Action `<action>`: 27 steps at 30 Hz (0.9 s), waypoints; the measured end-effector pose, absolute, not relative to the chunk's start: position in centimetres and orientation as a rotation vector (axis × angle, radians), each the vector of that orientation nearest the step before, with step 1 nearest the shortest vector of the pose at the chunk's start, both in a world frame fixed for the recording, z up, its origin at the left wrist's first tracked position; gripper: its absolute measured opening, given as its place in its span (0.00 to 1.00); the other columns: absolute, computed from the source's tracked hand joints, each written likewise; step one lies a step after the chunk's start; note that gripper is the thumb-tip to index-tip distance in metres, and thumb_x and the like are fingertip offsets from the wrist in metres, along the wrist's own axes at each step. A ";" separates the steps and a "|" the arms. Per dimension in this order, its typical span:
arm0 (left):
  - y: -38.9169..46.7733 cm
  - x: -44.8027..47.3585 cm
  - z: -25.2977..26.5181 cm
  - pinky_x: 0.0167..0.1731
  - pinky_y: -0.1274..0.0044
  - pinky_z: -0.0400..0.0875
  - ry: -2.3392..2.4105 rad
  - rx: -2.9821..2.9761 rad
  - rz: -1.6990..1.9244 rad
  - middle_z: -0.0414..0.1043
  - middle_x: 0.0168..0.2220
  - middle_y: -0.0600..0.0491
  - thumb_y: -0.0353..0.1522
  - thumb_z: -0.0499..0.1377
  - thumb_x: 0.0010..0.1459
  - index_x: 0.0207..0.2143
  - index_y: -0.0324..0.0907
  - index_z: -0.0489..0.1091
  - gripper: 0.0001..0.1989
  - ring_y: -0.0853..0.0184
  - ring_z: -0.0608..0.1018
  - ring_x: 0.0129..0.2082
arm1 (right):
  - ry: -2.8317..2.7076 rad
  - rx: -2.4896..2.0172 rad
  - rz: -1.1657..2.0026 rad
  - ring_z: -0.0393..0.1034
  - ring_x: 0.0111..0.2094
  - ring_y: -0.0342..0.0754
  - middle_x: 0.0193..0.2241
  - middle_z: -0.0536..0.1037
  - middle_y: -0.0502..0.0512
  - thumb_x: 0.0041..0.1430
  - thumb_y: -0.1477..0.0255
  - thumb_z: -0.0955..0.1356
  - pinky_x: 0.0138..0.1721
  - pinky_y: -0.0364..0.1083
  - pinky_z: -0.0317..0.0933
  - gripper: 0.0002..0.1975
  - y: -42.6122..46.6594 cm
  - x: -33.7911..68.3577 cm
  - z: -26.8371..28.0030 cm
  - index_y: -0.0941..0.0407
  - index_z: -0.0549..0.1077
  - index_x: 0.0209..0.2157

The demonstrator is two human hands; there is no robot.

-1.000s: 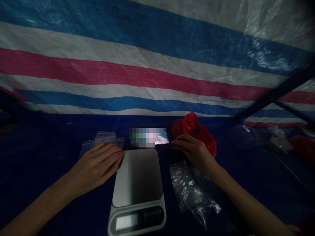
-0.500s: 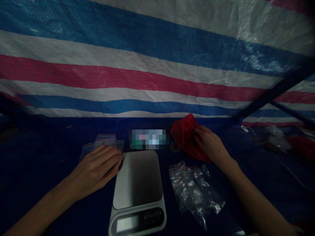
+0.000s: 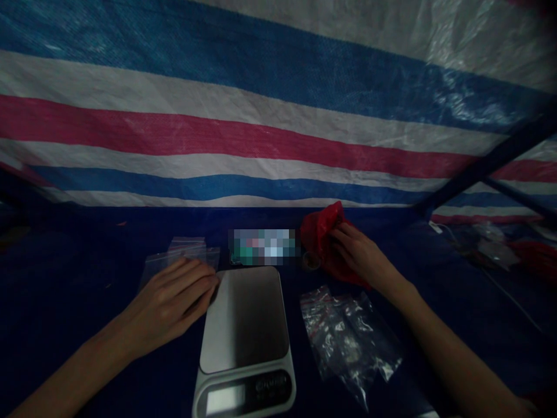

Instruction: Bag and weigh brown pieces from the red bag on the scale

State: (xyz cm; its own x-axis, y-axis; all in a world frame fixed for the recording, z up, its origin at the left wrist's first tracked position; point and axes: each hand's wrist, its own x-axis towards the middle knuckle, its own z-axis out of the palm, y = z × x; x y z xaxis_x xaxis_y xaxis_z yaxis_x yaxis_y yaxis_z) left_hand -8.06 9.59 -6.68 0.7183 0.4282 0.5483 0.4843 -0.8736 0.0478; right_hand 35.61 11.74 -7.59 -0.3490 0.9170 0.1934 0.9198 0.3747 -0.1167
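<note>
My left hand [image 3: 183, 293] lies palm down at the upper left edge of a digital kitchen scale [image 3: 243, 325], its fingers stretched side by side and their tips touching the scale. Under and behind that hand are clear zip bags [image 3: 187, 248]. The scale's steel plate holds nothing, and its display is too dim to read. My right hand [image 3: 359, 249] reaches into a crumpled red plastic bag [image 3: 315, 229] with its fingers bent together. The bag hides the fingertips and anything between them.
More clear zip bags with red seals [image 3: 348, 337] lie right of the scale. A blurred-out flat item [image 3: 263, 247] sits behind it, beside a small round thing [image 3: 310, 261]. A striped tarp [image 3: 261, 133] hangs at the back; a dark blue post [image 3: 474, 168] slants at right.
My right hand has shifted slightly left, deeper into the red bag, and the bag's top has changed shape. My left hand stays by the scale.
</note>
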 end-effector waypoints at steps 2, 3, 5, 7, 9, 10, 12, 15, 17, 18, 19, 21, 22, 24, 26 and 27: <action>9.6 -8.0 -6.7 0.44 0.70 0.76 -0.750 -2.829 -0.861 0.79 0.40 0.49 0.23 0.58 0.67 0.44 0.38 0.73 0.07 0.64 0.81 0.40 | -2.423 -1.597 0.004 0.74 0.53 0.59 0.53 0.76 0.65 0.69 0.75 0.62 0.56 0.58 0.71 0.16 11.8 35.7 -7.8 0.56 0.74 0.55; 9.6 -7.9 -6.8 0.45 0.70 0.76 -0.750 -2.830 -0.863 0.80 0.40 0.49 0.23 0.57 0.67 0.44 0.38 0.74 0.07 0.64 0.81 0.40 | -2.433 -1.579 0.017 0.74 0.55 0.60 0.55 0.76 0.65 0.69 0.76 0.63 0.57 0.58 0.70 0.17 11.9 35.8 -8.0 0.56 0.74 0.55; 9.6 -7.9 -6.9 0.45 0.70 0.75 -0.750 -2.835 -0.868 0.80 0.40 0.49 0.23 0.57 0.68 0.44 0.39 0.74 0.07 0.64 0.81 0.40 | -2.451 -1.564 0.054 0.73 0.55 0.60 0.55 0.75 0.65 0.69 0.76 0.63 0.58 0.59 0.70 0.16 11.9 35.9 -8.2 0.56 0.75 0.54; 9.6 -8.0 -6.9 0.45 0.70 0.75 -0.755 -2.845 -0.868 0.80 0.40 0.49 0.24 0.57 0.68 0.45 0.39 0.74 0.07 0.63 0.81 0.41 | -2.460 -1.564 0.088 0.74 0.52 0.59 0.50 0.76 0.64 0.69 0.78 0.62 0.56 0.58 0.70 0.14 11.9 36.0 -8.2 0.57 0.76 0.49; 9.6 -8.0 -7.0 0.45 0.69 0.75 -0.767 -2.852 -0.863 0.79 0.41 0.49 0.24 0.57 0.68 0.45 0.39 0.73 0.07 0.63 0.81 0.41 | -2.443 -1.556 0.090 0.74 0.50 0.58 0.48 0.77 0.64 0.69 0.79 0.61 0.54 0.57 0.71 0.14 11.7 36.0 -8.0 0.57 0.76 0.48; 9.6 -8.0 -7.0 0.44 0.69 0.75 -0.771 -2.858 -0.860 0.79 0.40 0.49 0.24 0.57 0.68 0.45 0.39 0.73 0.07 0.63 0.81 0.41 | -2.427 -1.549 0.078 0.74 0.49 0.57 0.48 0.77 0.63 0.69 0.79 0.61 0.53 0.56 0.71 0.15 11.7 36.0 -7.9 0.56 0.76 0.48; 9.6 -8.1 -7.0 0.44 0.69 0.75 -0.777 -2.861 -0.857 0.78 0.40 0.49 0.23 0.58 0.67 0.46 0.39 0.73 0.07 0.64 0.80 0.41 | -2.395 -1.536 0.056 0.75 0.47 0.56 0.48 0.77 0.63 0.69 0.79 0.61 0.50 0.54 0.72 0.15 11.6 36.1 -7.8 0.55 0.76 0.49; 9.7 -8.2 -7.1 0.44 0.69 0.75 -0.766 -2.863 -0.860 0.77 0.41 0.49 0.22 0.59 0.67 0.46 0.38 0.72 0.08 0.64 0.79 0.42 | -2.385 -1.528 0.058 0.75 0.43 0.54 0.44 0.77 0.61 0.72 0.75 0.60 0.45 0.52 0.71 0.14 11.7 36.3 -7.7 0.55 0.77 0.46; 9.7 -8.2 -7.1 0.45 0.69 0.75 -0.761 -2.863 -0.862 0.77 0.41 0.48 0.22 0.59 0.66 0.46 0.37 0.72 0.08 0.64 0.79 0.42 | -2.387 -1.538 0.064 0.75 0.42 0.53 0.43 0.77 0.60 0.73 0.74 0.60 0.44 0.51 0.71 0.14 11.8 36.4 -7.7 0.55 0.77 0.45; 9.7 -8.2 -7.1 0.45 0.69 0.74 -0.756 -2.867 -0.863 0.77 0.41 0.48 0.22 0.59 0.66 0.46 0.37 0.72 0.07 0.64 0.79 0.42 | -2.384 -1.542 0.062 0.75 0.42 0.53 0.43 0.77 0.60 0.73 0.75 0.60 0.44 0.51 0.71 0.14 11.8 36.4 -7.7 0.55 0.77 0.45; 9.6 -8.2 -7.1 0.45 0.69 0.74 -0.755 -2.866 -0.863 0.77 0.41 0.48 0.22 0.59 0.66 0.46 0.37 0.72 0.07 0.64 0.79 0.42 | -2.382 -1.546 0.059 0.75 0.42 0.53 0.44 0.77 0.60 0.73 0.75 0.60 0.44 0.51 0.71 0.14 11.8 36.5 -7.7 0.55 0.77 0.46; 9.5 -8.1 -7.1 0.45 0.69 0.74 -0.760 -2.864 -0.863 0.77 0.42 0.48 0.21 0.59 0.66 0.46 0.37 0.72 0.08 0.64 0.78 0.43 | -2.390 -1.552 0.047 0.76 0.43 0.54 0.44 0.77 0.60 0.72 0.75 0.60 0.45 0.51 0.71 0.13 11.8 36.5 -7.6 0.55 0.77 0.46; 9.5 -8.1 -7.1 0.45 0.69 0.74 -0.760 -2.863 -0.864 0.77 0.42 0.48 0.21 0.59 0.66 0.46 0.37 0.72 0.08 0.64 0.78 0.43 | -2.401 -1.558 0.042 0.76 0.44 0.55 0.44 0.77 0.60 0.72 0.74 0.61 0.46 0.52 0.71 0.13 11.7 36.5 -7.5 0.55 0.77 0.46; 9.5 -8.1 -7.2 0.45 0.68 0.74 -0.763 -2.867 -0.861 0.77 0.42 0.48 0.21 0.59 0.66 0.46 0.37 0.71 0.08 0.63 0.78 0.43 | -2.439 -1.570 0.035 0.76 0.46 0.56 0.45 0.78 0.60 0.71 0.72 0.64 0.48 0.54 0.71 0.11 11.6 36.5 -7.3 0.55 0.77 0.46; 9.5 -8.2 -7.2 0.45 0.68 0.74 -0.773 -2.879 -0.844 0.77 0.42 0.49 0.22 0.59 0.66 0.46 0.38 0.71 0.08 0.64 0.78 0.43 | -2.480 -1.585 0.026 0.76 0.47 0.57 0.47 0.78 0.60 0.69 0.72 0.66 0.49 0.55 0.72 0.10 11.6 36.5 -7.0 0.54 0.77 0.48; 9.5 -8.3 -7.3 0.45 0.68 0.74 -0.783 -2.884 -0.832 0.77 0.42 0.49 0.22 0.59 0.66 0.47 0.38 0.71 0.08 0.64 0.78 0.43 | -2.498 -1.596 0.022 0.76 0.48 0.57 0.48 0.77 0.60 0.68 0.73 0.67 0.49 0.55 0.72 0.10 11.6 36.4 -6.9 0.53 0.77 0.48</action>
State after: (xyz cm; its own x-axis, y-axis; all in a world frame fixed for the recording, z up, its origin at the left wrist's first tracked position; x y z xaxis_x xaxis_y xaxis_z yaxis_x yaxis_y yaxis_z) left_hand -8.29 9.46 -7.28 0.7289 0.4585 0.5084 0.4796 -0.8719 0.0987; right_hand 36.42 11.56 -6.94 -0.4091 0.9016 0.1406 0.8990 0.4246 -0.1076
